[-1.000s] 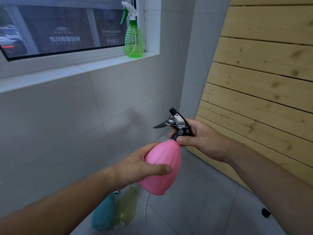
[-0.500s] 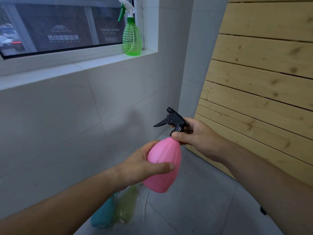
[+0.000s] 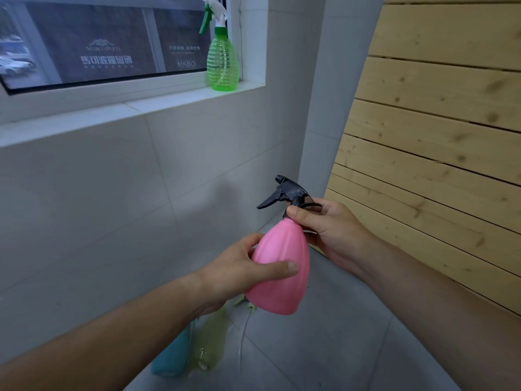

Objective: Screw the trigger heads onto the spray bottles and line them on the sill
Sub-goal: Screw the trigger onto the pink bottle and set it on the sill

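Observation:
My left hand (image 3: 239,270) grips the belly of a pink spray bottle (image 3: 282,266), held tilted in front of me. A black trigger head (image 3: 284,191) sits on its neck, nozzle pointing left. My right hand (image 3: 327,224) pinches the collar of that head with thumb and fingers. A green spray bottle (image 3: 222,63) with a white and green trigger head stands upright at the right end of the white window sill (image 3: 135,108).
On the grey floor below my left arm lie a teal bottle (image 3: 170,359) and a pale yellow-green bottle (image 3: 210,342), with a loose trigger head and dip tube (image 3: 244,328) beside them. A wooden slatted panel (image 3: 439,131) leans at the right. Tiled wall under the sill.
The trigger head has turned on the pink bottle's neck under my right hand's fingers. The bottle and both hands have risen slightly in view.

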Demonstrator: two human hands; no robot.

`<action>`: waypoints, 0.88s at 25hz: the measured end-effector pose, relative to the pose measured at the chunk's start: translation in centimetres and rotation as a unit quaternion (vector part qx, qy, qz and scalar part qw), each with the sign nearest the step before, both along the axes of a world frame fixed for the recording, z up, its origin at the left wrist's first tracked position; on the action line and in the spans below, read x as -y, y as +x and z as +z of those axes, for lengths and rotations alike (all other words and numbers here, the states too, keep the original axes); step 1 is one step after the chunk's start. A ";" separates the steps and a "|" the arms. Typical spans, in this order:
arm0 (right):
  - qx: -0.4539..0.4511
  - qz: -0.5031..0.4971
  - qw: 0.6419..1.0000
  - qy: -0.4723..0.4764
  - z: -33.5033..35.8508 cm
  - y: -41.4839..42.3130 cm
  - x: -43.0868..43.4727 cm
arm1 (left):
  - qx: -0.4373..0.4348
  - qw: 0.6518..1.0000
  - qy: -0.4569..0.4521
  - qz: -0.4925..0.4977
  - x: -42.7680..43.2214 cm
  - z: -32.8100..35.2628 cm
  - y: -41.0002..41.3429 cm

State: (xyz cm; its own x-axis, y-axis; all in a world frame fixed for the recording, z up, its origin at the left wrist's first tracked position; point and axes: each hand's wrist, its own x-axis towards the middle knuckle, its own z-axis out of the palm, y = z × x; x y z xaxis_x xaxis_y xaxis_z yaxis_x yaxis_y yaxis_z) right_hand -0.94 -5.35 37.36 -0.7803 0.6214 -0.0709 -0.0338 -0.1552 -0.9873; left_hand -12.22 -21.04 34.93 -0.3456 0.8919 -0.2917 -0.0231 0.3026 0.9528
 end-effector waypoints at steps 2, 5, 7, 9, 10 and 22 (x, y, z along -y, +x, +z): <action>-0.003 0.000 1.000 -0.002 0.0 -0.1 0.1 | 0.020 1.000 -0.003 0.004 0.0 -0.1 0.3; 0.002 -0.008 1.000 -0.005 0.0 -0.1 0.2 | 0.077 0.997 -0.019 -0.007 0.0 -0.3 0.2; 0.007 -0.015 1.000 -0.010 0.1 0.0 0.2 | 0.090 0.996 -0.026 -0.009 -0.1 -0.4 -0.1; 0.010 -0.021 1.000 -0.010 0.1 0.0 0.1 | 0.047 0.998 -0.030 -0.016 -0.1 -0.2 -0.2; 0.011 -0.025 1.000 -0.009 0.1 0.0 0.2 | 0.026 0.999 -0.030 -0.022 -0.1 0.0 -0.1; -0.007 -0.043 0.998 -0.036 -0.1 -0.4 0.2 | 0.007 1.000 0.004 -0.004 -0.4 0.2 0.7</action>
